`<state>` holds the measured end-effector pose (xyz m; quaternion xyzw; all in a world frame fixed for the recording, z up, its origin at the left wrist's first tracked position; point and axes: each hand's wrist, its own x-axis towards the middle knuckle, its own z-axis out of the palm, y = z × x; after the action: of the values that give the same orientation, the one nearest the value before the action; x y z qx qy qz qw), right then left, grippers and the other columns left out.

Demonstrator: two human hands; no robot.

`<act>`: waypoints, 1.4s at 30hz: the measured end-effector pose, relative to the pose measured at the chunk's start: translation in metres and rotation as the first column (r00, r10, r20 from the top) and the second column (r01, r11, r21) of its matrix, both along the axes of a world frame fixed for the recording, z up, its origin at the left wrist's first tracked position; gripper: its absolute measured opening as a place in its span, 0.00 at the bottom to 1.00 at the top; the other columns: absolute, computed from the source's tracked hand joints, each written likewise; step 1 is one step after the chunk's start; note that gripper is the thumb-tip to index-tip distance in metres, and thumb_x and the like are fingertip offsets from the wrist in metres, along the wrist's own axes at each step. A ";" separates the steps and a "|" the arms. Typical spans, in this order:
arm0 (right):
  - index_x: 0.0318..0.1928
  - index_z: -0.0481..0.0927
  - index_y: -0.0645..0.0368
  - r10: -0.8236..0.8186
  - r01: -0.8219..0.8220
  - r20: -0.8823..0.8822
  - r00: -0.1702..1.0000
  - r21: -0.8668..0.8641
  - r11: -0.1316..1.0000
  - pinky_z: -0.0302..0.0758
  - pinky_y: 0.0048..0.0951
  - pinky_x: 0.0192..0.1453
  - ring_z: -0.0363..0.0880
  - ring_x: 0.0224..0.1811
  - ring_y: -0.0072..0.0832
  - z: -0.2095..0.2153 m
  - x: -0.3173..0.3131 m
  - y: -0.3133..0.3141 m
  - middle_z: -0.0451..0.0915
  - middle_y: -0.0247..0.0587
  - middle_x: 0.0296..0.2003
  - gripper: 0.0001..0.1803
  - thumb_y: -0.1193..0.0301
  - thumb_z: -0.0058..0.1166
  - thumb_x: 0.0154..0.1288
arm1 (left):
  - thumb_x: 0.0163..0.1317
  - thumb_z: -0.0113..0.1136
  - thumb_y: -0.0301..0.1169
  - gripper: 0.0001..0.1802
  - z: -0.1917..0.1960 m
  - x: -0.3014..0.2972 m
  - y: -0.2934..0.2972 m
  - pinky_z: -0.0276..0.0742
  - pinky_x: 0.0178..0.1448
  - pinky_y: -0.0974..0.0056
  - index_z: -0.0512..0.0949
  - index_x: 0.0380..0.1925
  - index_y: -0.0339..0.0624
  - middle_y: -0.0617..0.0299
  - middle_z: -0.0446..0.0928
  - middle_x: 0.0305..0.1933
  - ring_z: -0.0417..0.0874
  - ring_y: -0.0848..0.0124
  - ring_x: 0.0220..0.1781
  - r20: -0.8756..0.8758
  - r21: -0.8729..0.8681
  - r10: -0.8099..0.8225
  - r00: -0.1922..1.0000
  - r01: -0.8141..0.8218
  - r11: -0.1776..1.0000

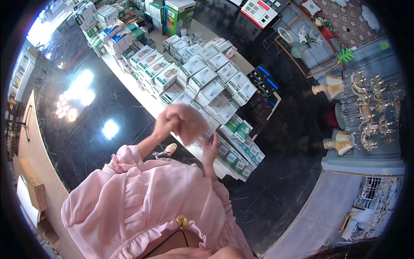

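Left hand [167, 123] is clamped on a pinkish cloth [189, 123] (blurred) just above the boxes [207, 82]; right hand [210, 149] rests open on the tabletop [129, 77] edge below it. Risk: the cloth could snag a stacked box and knock it off onto the floor [95, 129].

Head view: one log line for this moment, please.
left hand: raised, gripping pinkish cloth | right hand: open, touching white-and-green boxes | white shelf: boxes in rows | floor: dark, glossy

A long white table [129, 80] on the glossy black floor [99, 129] carries rows of white-and-green boxes [202, 77].
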<state>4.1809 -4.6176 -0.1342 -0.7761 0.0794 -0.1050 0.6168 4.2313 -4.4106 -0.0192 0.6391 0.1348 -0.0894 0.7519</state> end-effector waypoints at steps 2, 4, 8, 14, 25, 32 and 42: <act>0.63 0.60 0.60 -0.004 0.003 -0.038 0.999 -0.018 1.000 0.70 0.32 0.57 0.73 0.54 0.36 -0.002 0.001 -0.002 0.69 0.51 0.55 0.35 0.78 0.59 0.55 | 0.48 0.53 0.22 0.16 -0.023 0.018 0.016 0.76 0.27 0.69 0.73 0.40 0.35 0.60 0.78 0.29 0.79 0.74 0.23 0.460 0.301 0.139 0.877 -0.301 0.905; 0.62 0.61 0.63 -0.002 -0.002 -0.056 0.998 -0.062 0.998 0.71 0.31 0.57 0.73 0.55 0.35 0.005 0.002 0.000 0.69 0.51 0.55 0.33 0.78 0.58 0.56 | 0.46 0.55 0.24 0.19 -0.017 0.025 0.014 0.75 0.31 0.68 0.74 0.42 0.36 0.60 0.77 0.29 0.78 0.75 0.28 0.230 0.393 0.090 0.969 -0.177 0.902; 0.62 0.62 0.61 -0.036 0.025 -0.072 0.997 -0.153 0.988 0.72 0.31 0.54 0.74 0.53 0.36 -0.002 0.001 -0.001 0.72 0.50 0.52 0.33 0.77 0.59 0.56 | 0.39 0.64 0.31 0.27 -0.031 0.020 -0.018 0.75 0.49 0.57 0.75 0.44 0.40 0.49 0.77 0.45 0.78 0.51 0.45 0.374 0.739 -0.292 0.880 -0.092 0.667; 0.61 0.62 0.62 -0.029 0.019 -0.075 0.997 -0.127 0.992 0.71 0.32 0.54 0.75 0.52 0.34 -0.002 0.003 0.002 0.73 0.49 0.52 0.30 0.76 0.56 0.58 | 0.39 0.64 0.31 0.27 -0.021 -0.001 -0.062 0.74 0.52 0.56 0.75 0.46 0.44 0.52 0.77 0.45 0.77 0.53 0.49 0.373 0.769 -0.469 0.800 0.017 0.640; 0.62 0.59 0.62 -0.009 0.072 -0.078 0.997 0.858 0.508 0.63 0.28 0.60 0.65 0.57 0.27 0.048 -0.024 -0.003 0.66 0.41 0.56 0.28 0.61 0.47 0.67 | 0.46 0.55 0.26 0.24 -0.011 -0.048 -0.066 0.74 0.49 0.64 0.70 0.47 0.35 0.50 0.77 0.41 0.79 0.66 0.43 0.216 0.141 -0.323 0.921 0.298 0.944; 0.59 0.59 0.61 0.002 -0.084 0.147 0.989 0.558 0.825 0.66 0.31 0.55 0.66 0.52 0.27 0.016 -0.070 -0.021 0.66 0.41 0.51 0.27 0.65 0.51 0.64 | 0.53 0.51 0.24 0.31 -0.015 -0.053 -0.081 0.73 0.53 0.59 0.58 0.60 0.37 0.44 0.71 0.52 0.75 0.54 0.53 0.254 0.237 -0.802 0.540 0.769 0.594; 0.46 0.73 0.63 -0.444 0.465 0.147 0.884 -0.175 0.868 0.69 0.36 0.52 0.74 0.47 0.38 0.047 -0.087 -0.107 0.74 0.47 0.45 0.14 0.74 0.48 0.59 | 0.52 0.52 0.27 0.22 -0.052 -0.053 -0.088 0.79 0.37 0.55 0.72 0.50 0.39 0.48 0.63 0.62 0.81 0.55 0.37 0.043 0.897 -0.907 0.419 0.383 0.220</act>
<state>4.0941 -4.7241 -0.0872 -0.7884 0.2172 -0.2942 0.4947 4.1781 -4.4990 -0.0716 0.8757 -0.3756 -0.1499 0.2639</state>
